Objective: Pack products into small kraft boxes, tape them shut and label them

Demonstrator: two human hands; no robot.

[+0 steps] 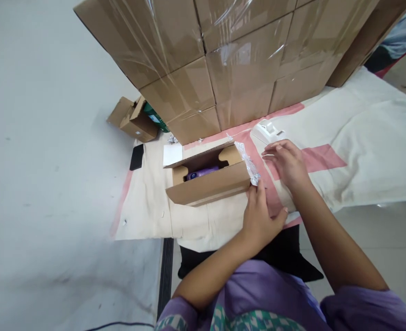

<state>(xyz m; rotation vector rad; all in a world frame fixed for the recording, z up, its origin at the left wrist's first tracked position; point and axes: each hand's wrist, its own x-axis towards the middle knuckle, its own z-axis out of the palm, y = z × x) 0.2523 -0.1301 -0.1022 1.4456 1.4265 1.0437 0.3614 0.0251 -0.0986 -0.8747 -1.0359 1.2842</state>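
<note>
A long open cardboard box (209, 186) lies on a cream cloth (147, 207) with pink stripes. A purple item (203, 173) shows inside it. A crinkled clear plastic strip (247, 163) hangs at the box's right end. My left hand (260, 216) rests against that right end, fingers together and extended, touching the box and the strip. My right hand (287, 163) hovers flat over the cloth to the right, fingers spread, holding nothing. Just beyond it lies a white tape dispenser (268, 131).
A tall stack of plastic-wrapped cardboard cartons (230, 59) stands behind the box. A small open carton (134, 119) with something green sits on the grey floor at left. A black flat object (137, 157) lies by the cloth's left edge. A white paper slip (173, 154) lies nearby.
</note>
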